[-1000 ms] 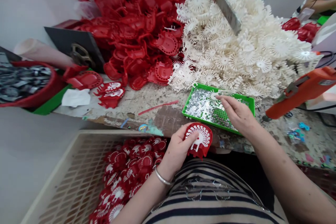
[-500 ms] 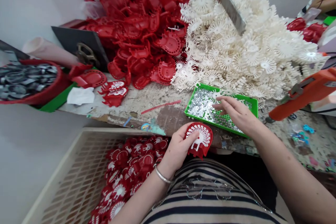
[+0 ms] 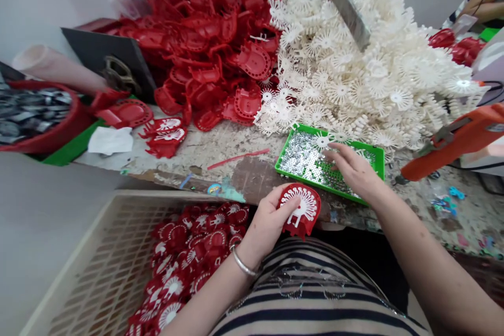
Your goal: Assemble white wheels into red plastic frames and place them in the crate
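My left hand (image 3: 268, 223) is closed around a red plastic housing (image 3: 314, 214), its thumb pressed on the white spoked piece (image 3: 305, 205) set inside. A silver bangle circles the left wrist. Over the green tray (image 3: 280, 164), my right hand (image 3: 352, 168) reaches in with fingers apart and bent downward. Small shiny metal parts (image 3: 303, 155) cover much of the tray floor. Just beyond the right fingertips lies a loose white spoked piece (image 3: 322, 141). The fingers partly hide the parts beneath them.
Heaped red housings (image 3: 205, 52) and white spoked pieces (image 3: 354, 73) fill the bench's back. An orange power screwdriver (image 3: 444, 142) is at right, a metal bar (image 3: 346, 5) overhead. A plastic crate (image 3: 90, 252) of joined pieces stands below left. Another person's arm (image 3: 482, 8) shows far right.
The view has shifted slightly, so the bench's left side sits farther left. My right fingers have moved a little within the tray. My left hand keeps its hold on the red housing.
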The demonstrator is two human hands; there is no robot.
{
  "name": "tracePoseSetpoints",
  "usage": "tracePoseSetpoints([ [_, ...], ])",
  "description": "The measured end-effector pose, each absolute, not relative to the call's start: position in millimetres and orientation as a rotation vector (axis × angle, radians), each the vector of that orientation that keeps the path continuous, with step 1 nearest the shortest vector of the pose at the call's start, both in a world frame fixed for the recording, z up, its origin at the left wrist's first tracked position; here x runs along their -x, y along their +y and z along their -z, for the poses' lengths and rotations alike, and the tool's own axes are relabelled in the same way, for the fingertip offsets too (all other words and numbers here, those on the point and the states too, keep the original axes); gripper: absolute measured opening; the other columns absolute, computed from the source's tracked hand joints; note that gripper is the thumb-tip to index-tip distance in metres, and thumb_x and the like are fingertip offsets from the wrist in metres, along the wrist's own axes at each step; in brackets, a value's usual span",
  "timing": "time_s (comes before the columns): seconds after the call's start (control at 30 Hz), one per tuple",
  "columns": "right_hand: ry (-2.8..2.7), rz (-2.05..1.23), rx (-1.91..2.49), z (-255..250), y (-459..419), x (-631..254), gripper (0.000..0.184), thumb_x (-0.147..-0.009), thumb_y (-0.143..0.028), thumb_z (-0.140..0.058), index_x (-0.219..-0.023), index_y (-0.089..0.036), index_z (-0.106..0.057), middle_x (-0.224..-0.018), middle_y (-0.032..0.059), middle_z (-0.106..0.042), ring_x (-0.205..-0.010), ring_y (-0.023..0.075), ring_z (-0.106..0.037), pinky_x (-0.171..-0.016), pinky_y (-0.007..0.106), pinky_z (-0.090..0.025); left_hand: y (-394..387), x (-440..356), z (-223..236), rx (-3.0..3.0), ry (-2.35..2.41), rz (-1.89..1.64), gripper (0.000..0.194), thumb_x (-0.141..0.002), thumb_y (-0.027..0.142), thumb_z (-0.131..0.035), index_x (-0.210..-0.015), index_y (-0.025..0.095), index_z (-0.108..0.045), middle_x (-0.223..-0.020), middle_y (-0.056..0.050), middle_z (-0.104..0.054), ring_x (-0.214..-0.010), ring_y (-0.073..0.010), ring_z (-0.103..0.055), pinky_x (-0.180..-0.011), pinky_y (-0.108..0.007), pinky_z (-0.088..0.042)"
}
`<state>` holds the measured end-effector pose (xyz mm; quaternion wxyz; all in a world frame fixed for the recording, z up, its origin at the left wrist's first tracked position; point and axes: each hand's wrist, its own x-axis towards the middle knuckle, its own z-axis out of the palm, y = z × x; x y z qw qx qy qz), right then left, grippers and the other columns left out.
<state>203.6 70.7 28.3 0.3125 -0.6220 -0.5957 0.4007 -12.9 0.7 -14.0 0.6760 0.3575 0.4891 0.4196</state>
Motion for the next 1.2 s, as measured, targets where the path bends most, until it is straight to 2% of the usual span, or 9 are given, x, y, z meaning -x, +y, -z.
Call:
tracePoseSetpoints([
  [0.07, -1.508, -0.93, 1.62, -31, 67, -210, 0.036, -0.093, -0.039, -0.049, -0.123, -0.019, -0.057, -0.12, 0.0117, -0.067, -0.112, 0.0257, -0.063, -0.089, 0.044, -0.055, 0, 13, 15, -0.796, 1.101, -0.947, 0.037, -0.079, 0.039, -0.074, -0.11, 0.018, -0.068, -0.097, -0.004, -0.073, -0.08, -0.0142, -0.064, -0.075, -0.024, -0.051],
  [0.17, -1.533, -1.033, 1.531, -34, 56, -211, 0.039, -0.095, -0.045, -0.046, -0.123, -0.02, -0.055, -0.112, 0.0103, -0.07, -0.107, 0.0236, -0.065, -0.083, 0.041, -0.056, 2, 12, 14, -0.748, 1.081, -0.966, 0.036, -0.079, 0.038, -0.074, -0.108, 0.018, -0.068, -0.095, -0.004, -0.073, -0.078, -0.0142, -0.064, -0.074, -0.025, -0.052],
  [0.33, -1.72, -1.137, 1.595, -28, 52, -201, 0.032, -0.095, -0.031, -0.043, -0.122, -0.019, -0.055, -0.103, 0.0074, -0.074, -0.098, 0.0201, -0.068, -0.092, 0.041, -0.051, 2, 8, 12, -0.802, 1.084, -0.939, 0.037, -0.079, 0.038, -0.074, -0.11, 0.019, -0.068, -0.099, -0.003, -0.073, -0.082, -0.014, -0.064, -0.076, -0.023, -0.051],
  [0.43, -1.7, -0.941, 1.684, -24, 58, -202, 0.034, -0.094, -0.031, -0.042, -0.124, -0.018, -0.053, -0.105, 0.0082, -0.074, -0.094, 0.021, -0.067, -0.085, 0.04, -0.052, 1, 9, 13, -0.781, 1.099, -0.939, 0.037, -0.078, 0.039, -0.074, -0.109, 0.018, -0.068, -0.095, -0.004, -0.073, -0.078, -0.0137, -0.064, -0.073, -0.023, -0.051],
  [0.53, -1.795, -1.02, 1.629, -24, 62, -200, 0.033, -0.095, -0.033, -0.041, -0.122, -0.019, -0.054, -0.096, 0.0055, -0.075, -0.087, 0.0205, -0.067, -0.083, 0.039, -0.052, 0, 9, 13, -0.742, 1.098, -0.955, 0.038, -0.077, 0.038, -0.075, -0.109, 0.018, -0.068, -0.097, -0.004, -0.073, -0.078, -0.0141, -0.064, -0.071, -0.024, -0.051],
  [0.73, -1.754, -0.909, 1.642, -26, 72, -197, 0.032, -0.093, -0.026, -0.042, -0.121, -0.018, -0.055, -0.109, 0.0095, -0.073, -0.103, 0.0219, -0.067, -0.092, 0.041, -0.05, 0, 6, 9, -0.785, 1.099, -0.932, 0.038, -0.077, 0.038, -0.074, -0.108, 0.017, -0.068, -0.092, -0.004, -0.072, -0.078, -0.0151, -0.063, -0.071, -0.024, -0.05],
  [0.93, -1.777, -0.93, 1.544, -11, 75, -190, 0.031, -0.092, -0.029, -0.045, -0.116, -0.017, -0.061, -0.107, 0.0119, -0.072, -0.102, 0.0244, -0.068, -0.093, 0.043, -0.052, 2, 9, 10, -0.836, 1.139, -0.91, 0.045, -0.077, 0.044, -0.073, -0.112, 0.017, -0.068, -0.1, -0.007, -0.073, -0.085, -0.0186, -0.065, -0.077, -0.027, -0.052],
  [1.03, -1.745, -0.707, 1.543, -17, 74, -195, 0.033, -0.091, -0.028, -0.046, -0.117, -0.016, -0.062, -0.121, 0.0143, -0.067, -0.114, 0.0255, -0.063, -0.1, 0.043, -0.049, 4, 7, 8, -0.771, 1.2, -0.893, 0.055, -0.068, 0.048, -0.079, -0.111, 0.016, -0.068, -0.101, -0.009, -0.074, -0.087, -0.0225, -0.068, -0.076, -0.028, -0.054],
  [1.2, -1.661, -0.435, 1.474, -53, 32, -227, 0.032, -0.097, -0.035, -0.043, -0.118, -0.02, -0.063, -0.118, 0.0103, -0.068, -0.111, 0.021, -0.064, -0.095, 0.036, -0.053, 7, 1, 7, -0.546, 1.231, -0.918, 0.075, -0.052, 0.049, -0.088, -0.115, 0.015, -0.065, -0.087, -0.007, -0.076, -0.07, -0.0244, -0.07, -0.061, -0.029, -0.056],
])
